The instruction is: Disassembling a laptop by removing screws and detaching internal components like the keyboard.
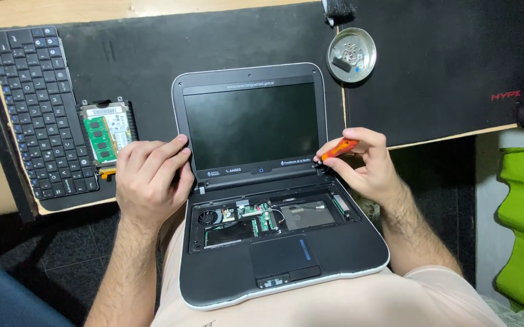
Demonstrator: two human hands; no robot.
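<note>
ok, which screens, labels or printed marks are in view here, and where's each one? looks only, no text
Dark laptop screen: centre, upright in a grey rounded lid, unlit black rectangle.
White printed strip: bezel above the screen, small and thin.
White logo marks: lower bezel, in a row.
White drive label: left mat, beside a green memory module.
Red lettering: right edge of the black desk mat.
No packages.
</note>
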